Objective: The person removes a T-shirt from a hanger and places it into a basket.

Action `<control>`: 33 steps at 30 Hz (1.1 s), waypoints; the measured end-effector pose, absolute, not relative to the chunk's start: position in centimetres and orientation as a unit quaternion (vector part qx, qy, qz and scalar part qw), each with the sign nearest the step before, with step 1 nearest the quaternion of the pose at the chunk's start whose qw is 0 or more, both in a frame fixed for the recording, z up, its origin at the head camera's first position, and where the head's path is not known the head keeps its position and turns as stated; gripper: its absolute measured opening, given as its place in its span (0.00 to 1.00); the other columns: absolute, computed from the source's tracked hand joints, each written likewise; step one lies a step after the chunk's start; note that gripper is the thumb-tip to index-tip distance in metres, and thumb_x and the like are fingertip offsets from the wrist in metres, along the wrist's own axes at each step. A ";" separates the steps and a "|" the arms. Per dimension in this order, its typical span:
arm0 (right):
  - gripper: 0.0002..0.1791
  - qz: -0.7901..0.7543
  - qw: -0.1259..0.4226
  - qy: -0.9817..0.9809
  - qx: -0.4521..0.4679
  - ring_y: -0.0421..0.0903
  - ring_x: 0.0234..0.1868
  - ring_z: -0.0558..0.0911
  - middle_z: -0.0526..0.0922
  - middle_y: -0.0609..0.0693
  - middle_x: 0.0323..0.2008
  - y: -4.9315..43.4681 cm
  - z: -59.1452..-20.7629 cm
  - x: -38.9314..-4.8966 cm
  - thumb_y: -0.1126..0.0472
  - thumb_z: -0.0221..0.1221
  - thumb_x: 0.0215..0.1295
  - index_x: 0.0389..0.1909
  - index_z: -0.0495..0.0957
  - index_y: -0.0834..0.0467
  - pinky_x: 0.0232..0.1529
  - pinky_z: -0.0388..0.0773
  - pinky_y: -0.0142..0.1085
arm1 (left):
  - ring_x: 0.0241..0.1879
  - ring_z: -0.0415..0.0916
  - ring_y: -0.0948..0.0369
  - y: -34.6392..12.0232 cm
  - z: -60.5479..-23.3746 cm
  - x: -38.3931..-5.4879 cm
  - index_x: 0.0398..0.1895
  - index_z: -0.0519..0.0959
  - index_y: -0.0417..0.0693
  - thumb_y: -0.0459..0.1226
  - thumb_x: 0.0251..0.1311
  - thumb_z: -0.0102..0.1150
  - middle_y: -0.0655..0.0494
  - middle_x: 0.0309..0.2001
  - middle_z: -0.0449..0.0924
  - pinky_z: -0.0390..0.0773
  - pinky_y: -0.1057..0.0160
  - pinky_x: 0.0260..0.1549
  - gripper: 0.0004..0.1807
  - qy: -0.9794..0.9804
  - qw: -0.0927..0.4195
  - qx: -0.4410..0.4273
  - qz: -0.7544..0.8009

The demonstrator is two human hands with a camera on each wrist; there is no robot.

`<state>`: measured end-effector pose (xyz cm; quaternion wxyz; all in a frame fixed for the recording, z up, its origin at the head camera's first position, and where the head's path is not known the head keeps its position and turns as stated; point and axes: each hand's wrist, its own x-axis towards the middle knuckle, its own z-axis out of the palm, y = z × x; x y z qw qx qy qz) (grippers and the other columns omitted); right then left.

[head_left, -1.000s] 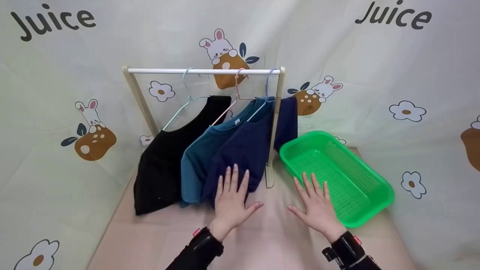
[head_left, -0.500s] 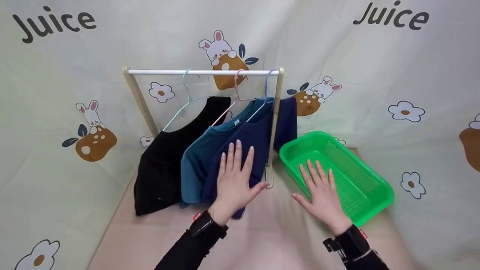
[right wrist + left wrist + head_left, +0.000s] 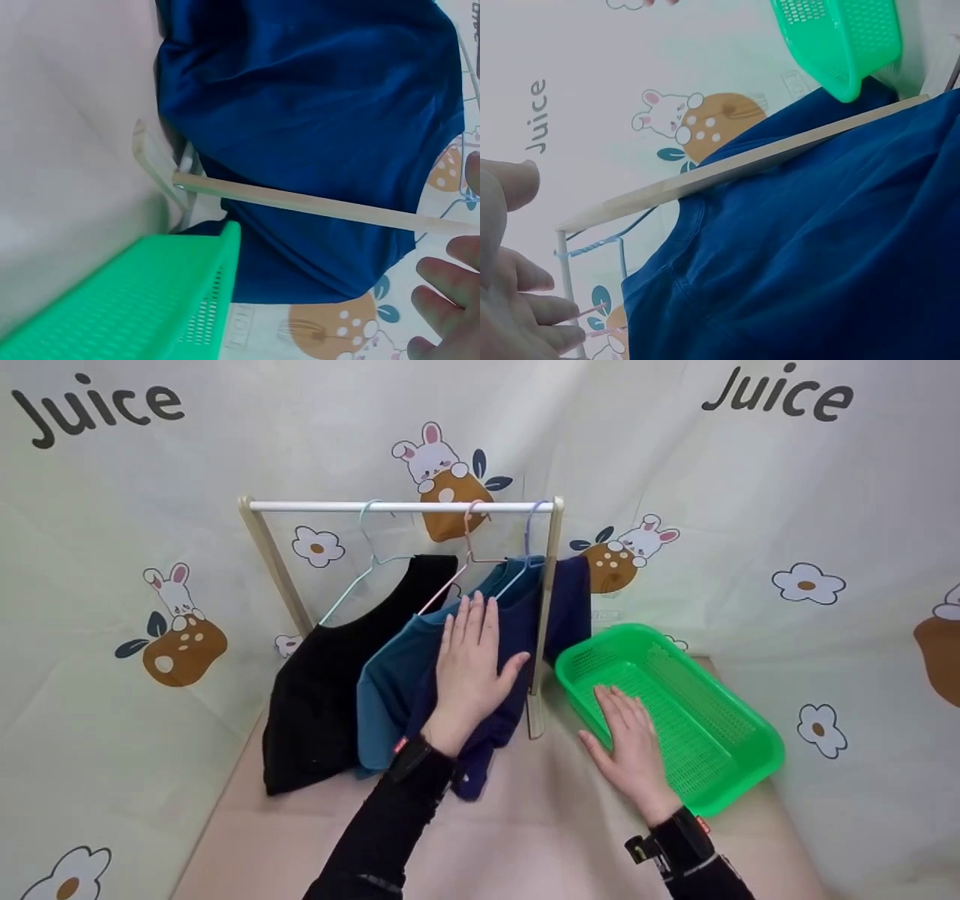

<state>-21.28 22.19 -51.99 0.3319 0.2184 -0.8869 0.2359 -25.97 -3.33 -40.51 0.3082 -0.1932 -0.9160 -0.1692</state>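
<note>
The left hand is now higher than one second ago: it was in front of the lower part of the navy shirt, and now its fingertips are just below the purple hanger, near the collar. The right hand has risen only a little, in front of the near side of the green basket. Both hands are released, with the fingers straight and closer together than before; they grasp nothing, and I cannot see any contact with cloth or plastic. The navy shirt hangs from the purple hanger on the white rail, beside the right wooden post, and a part of it shows on the outer side of this post. To its left hang the teal shirt on the pink hanger and the black shirt on the mint hanger. These clothes and the basket, which stands on the bench, keep their places. So, in my judgement, only the reach has advanced, and no garment is handled yet. Behind everything is the printed backdrop.
</note>
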 end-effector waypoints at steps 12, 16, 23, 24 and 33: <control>0.35 0.264 0.306 -0.892 0.203 0.65 0.63 0.71 0.74 0.66 0.61 21.0 -54.5 -21.8 0.58 0.66 0.62 0.66 0.68 0.67 0.62 0.64 0.59 | 0.69 0.62 0.45 -2.3 -38.7 -29.4 0.70 0.63 0.31 0.43 0.70 0.55 0.36 0.68 0.66 0.58 0.48 0.68 0.33 -0.916 0.274 -0.206 -0.208; 0.34 0.270 0.297 -0.892 0.207 0.65 0.63 0.71 0.74 0.66 0.61 20.5 -55.1 -21.7 0.58 0.66 0.62 0.66 0.68 0.68 0.62 0.64 0.59 | 0.68 0.64 0.45 -2.1 -38.4 -30.2 0.70 0.63 0.31 0.41 0.71 0.55 0.37 0.67 0.67 0.60 0.49 0.67 0.32 -0.920 0.248 -0.201 -0.225; 0.33 0.278 0.284 -0.894 0.209 0.65 0.62 0.71 0.75 0.65 0.61 19.6 -55.8 -21.7 0.57 0.65 0.63 0.65 0.69 0.69 0.62 0.65 0.58 | 0.65 0.68 0.48 -1.5 -37.5 -31.6 0.73 0.61 0.34 0.41 0.72 0.53 0.39 0.67 0.69 0.67 0.52 0.63 0.32 -0.926 0.197 -0.177 -0.270; 0.33 0.279 0.282 -0.894 0.209 0.65 0.62 0.72 0.75 0.65 0.61 19.5 -55.9 -21.7 0.57 0.65 0.63 0.65 0.69 0.69 0.62 0.65 0.58 | 0.64 0.69 0.48 -1.4 -37.3 -31.7 0.72 0.61 0.34 0.41 0.72 0.53 0.39 0.66 0.69 0.68 0.52 0.63 0.31 -0.925 0.196 -0.177 -0.272; 0.33 0.280 0.244 -0.907 0.199 0.63 0.64 0.71 0.74 0.64 0.62 18.7 -56.7 -21.6 0.56 0.64 0.64 0.66 0.68 0.68 0.63 0.64 0.57 | 0.65 0.68 0.49 -0.3 -35.9 -33.0 0.74 0.59 0.35 0.40 0.73 0.52 0.39 0.67 0.68 0.66 0.53 0.64 0.31 -0.927 0.133 -0.166 -0.310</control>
